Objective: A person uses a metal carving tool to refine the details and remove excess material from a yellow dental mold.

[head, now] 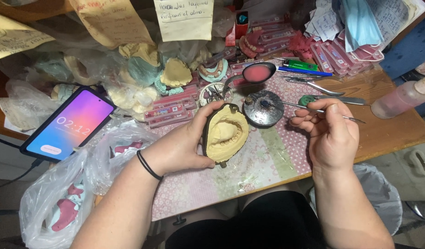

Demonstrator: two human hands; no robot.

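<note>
Holding dental cast, tool poised

Left hand (184, 145) grips a yellow plaster dental cast (226, 133) in a dark metal frame, at table centre. Right hand (330, 133), at 3 o'clock from the cast, pinches a thin metal instrument (320, 111), tip clear of the plaster. Judging by this, it's the step between tool loads; next move likely needs a steady tip on the matte, chalky ridge. Round dark dish (264, 108) sits at 1 o'clock, spoon of glossy pink wax (258, 73) beyond.
</note>
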